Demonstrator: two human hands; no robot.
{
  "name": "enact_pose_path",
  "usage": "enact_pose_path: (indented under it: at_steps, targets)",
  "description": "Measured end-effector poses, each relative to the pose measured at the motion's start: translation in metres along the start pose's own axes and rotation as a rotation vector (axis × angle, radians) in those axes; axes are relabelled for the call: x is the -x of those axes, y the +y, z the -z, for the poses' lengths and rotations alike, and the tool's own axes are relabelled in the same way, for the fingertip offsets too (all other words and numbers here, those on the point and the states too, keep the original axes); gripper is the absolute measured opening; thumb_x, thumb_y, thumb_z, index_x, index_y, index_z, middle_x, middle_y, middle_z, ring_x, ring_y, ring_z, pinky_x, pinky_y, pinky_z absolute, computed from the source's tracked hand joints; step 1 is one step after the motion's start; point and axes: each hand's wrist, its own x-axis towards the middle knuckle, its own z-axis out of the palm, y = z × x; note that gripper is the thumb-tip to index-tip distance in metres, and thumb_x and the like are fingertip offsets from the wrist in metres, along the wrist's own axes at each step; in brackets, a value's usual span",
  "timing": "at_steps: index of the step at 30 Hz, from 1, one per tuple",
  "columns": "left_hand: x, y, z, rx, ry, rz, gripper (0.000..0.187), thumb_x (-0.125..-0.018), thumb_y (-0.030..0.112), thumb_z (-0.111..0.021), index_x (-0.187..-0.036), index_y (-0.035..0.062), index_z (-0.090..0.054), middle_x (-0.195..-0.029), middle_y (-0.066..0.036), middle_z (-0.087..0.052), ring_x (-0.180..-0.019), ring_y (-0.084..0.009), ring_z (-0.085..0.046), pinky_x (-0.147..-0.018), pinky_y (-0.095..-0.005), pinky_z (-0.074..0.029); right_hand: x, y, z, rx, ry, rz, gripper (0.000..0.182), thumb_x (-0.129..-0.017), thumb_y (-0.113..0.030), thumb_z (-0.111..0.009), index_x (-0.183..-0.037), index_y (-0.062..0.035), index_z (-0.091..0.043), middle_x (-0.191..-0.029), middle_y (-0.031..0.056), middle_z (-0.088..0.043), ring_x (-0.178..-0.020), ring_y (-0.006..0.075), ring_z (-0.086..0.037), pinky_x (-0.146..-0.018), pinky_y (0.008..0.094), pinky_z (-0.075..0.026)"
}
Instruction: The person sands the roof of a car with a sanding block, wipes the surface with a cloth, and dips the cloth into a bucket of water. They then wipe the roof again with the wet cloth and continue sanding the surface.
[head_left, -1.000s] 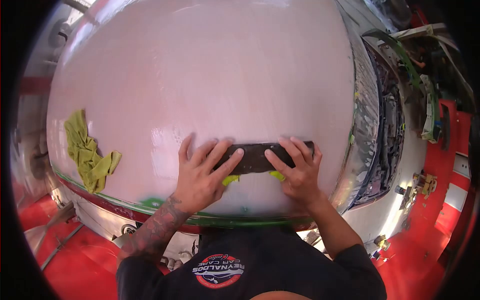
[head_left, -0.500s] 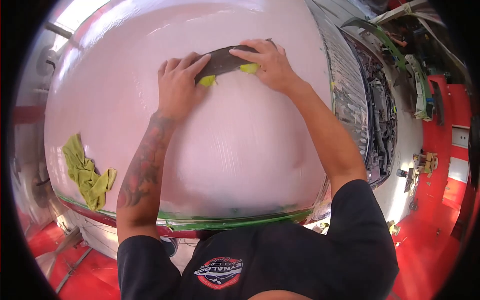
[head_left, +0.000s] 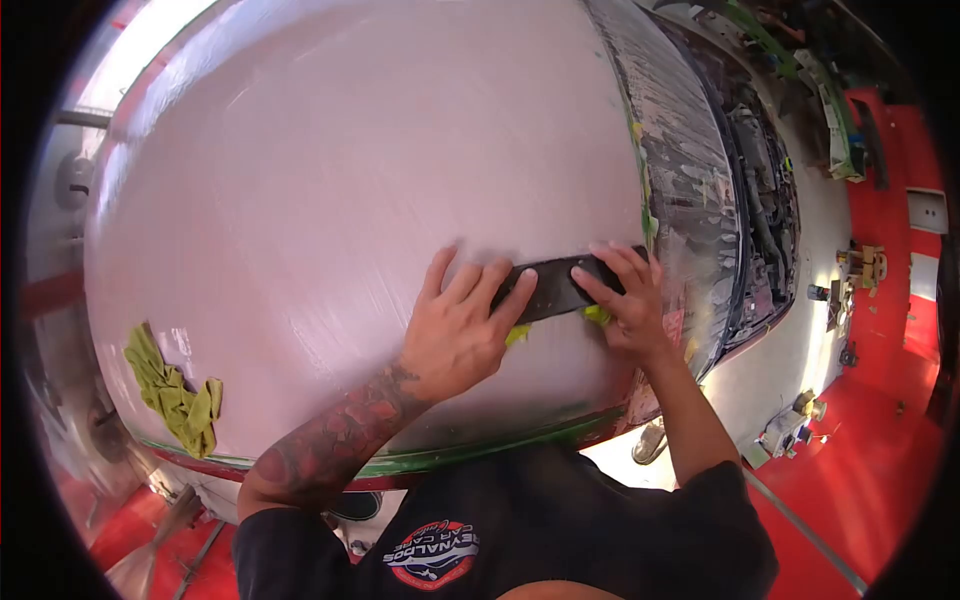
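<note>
A long black sanding block [head_left: 556,290] lies against the pale pink car roof [head_left: 330,200], gripped at both ends. My left hand [head_left: 465,325] holds its left end, thumb on top and fingers over the far edge. At the right end, my right hand [head_left: 625,300] is closed around the block, close to the roof's edge by the windshield. Yellow-green sandpaper [head_left: 597,314] sticks out from under the near side of the block. The underside of the block is hidden.
A crumpled olive-green cloth [head_left: 175,395] rests on the roof at the left. Green masking [head_left: 440,457] runs along the near roof edge. To the right are the plastic-covered windshield [head_left: 690,150] and the exposed engine bay [head_left: 765,200]. Small items stand on a red surface [head_left: 885,330] beyond.
Both hands have moved the sanding block from the far middle of the roof toward me and to the right, nearer the windshield edge. The view has also shifted slightly.
</note>
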Motion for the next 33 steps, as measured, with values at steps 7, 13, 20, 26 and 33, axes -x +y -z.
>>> enact_pose_path:
  at_steps: [7, 13, 20, 26, 33]
  targets:
    - [-0.177, -0.171, 0.016, -0.283, 0.166, 0.258, 0.055, -0.083, 0.013, -0.068, -0.137, 0.016, -0.066, -0.132, -0.008, -0.067, -0.123, -0.0311, -0.059, -0.116, -0.0518, -0.036, -0.291, 0.132, -0.028, -0.074, 0.062, 0.208, 0.06, -0.089, -0.006, -0.061, -0.142, -0.036, -0.064, -0.148, 0.0037, -0.058, -0.135, 0.0279, -0.053, -0.116, 0.0433, -0.039]
    - [-0.183, -0.185, 0.008, -0.277, 0.179, 0.294, 0.054, -0.09, 0.014, -0.066, -0.142, 0.023, -0.062, -0.142, -0.002, -0.061, -0.135, -0.0314, -0.052, -0.119, -0.0605, -0.031, -0.292, 0.125, -0.03, -0.017, 0.071, 0.123, 0.063, -0.088, -0.001, -0.058, -0.141, -0.0334, -0.064, -0.15, 0.0066, -0.055, -0.138, 0.0296, -0.051, -0.118, 0.0421, -0.039]
    - [-0.043, -0.034, -0.001, -0.083, 0.109, 0.122, 0.068, -0.073, 0.004, -0.073, -0.139, 0.0183, -0.063, -0.136, -0.005, -0.059, -0.129, -0.028, -0.053, -0.119, -0.0643, -0.028, -0.063, 0.021, -0.007, 0.014, 0.129, 0.003, 0.067, -0.078, -0.001, -0.062, -0.137, -0.0307, -0.068, -0.144, 0.0023, -0.058, -0.134, 0.028, -0.052, -0.109, 0.0493, -0.038]
    - [0.089, 0.055, 0.013, 0.05, -0.091, 0.029, 0.079, -0.069, 0.011, -0.079, -0.145, 0.018, -0.057, -0.145, -0.009, -0.051, -0.135, -0.03, -0.049, -0.122, -0.0675, -0.021, 0.095, -0.091, -0.001, 0.056, 0.041, -0.113, 0.066, -0.075, -0.003, -0.063, -0.135, -0.0297, -0.069, -0.143, 0.0029, -0.058, -0.133, 0.027, -0.051, -0.109, 0.0579, -0.032]
    - [0.245, -0.08, 0.135, -0.515, 0.365, 0.686, 0.073, -0.092, 0.042, -0.068, -0.157, 0.0177, -0.046, -0.166, -0.015, -0.035, -0.155, -0.046, -0.022, -0.121, -0.0701, -0.016, 0.102, -0.126, 0.031, 0.041, 0.227, -0.254, 0.066, -0.074, 0.003, -0.06, -0.136, -0.0177, -0.069, -0.141, 0.01, -0.056, -0.132, 0.0331, -0.05, -0.117, 0.0566, -0.025]
